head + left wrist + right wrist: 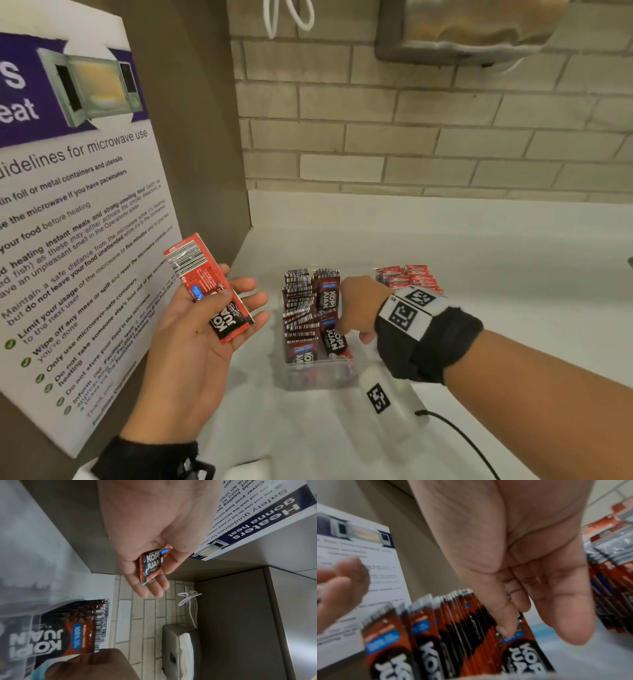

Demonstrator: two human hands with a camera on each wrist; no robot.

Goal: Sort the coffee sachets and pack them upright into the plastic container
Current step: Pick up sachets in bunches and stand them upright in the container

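Observation:
My left hand (236, 301) is raised, palm up, left of the container. Its thumb pins a red and black Kopi Juan sachet (209, 291) against the fingers, also seen as the sachet (151, 562) under the left hand (159, 577). The clear plastic container (318, 375) stands on the white counter with two rows of upright sachets (298, 315). My right hand (354, 330) reaches down into its right row. The index fingertip (505, 630) touches the top of a leaning sachet (522, 649); the right hand (539, 632) holds nothing.
A stack of red sachets (409, 277) lies on the counter behind the container to the right. A microwave guidelines sign (78, 205) leans against the left wall. Brick tiles, a steel dispenser (472, 31) and a white cable (287, 17) are behind. A black cable (455, 435) trails from my right wrist.

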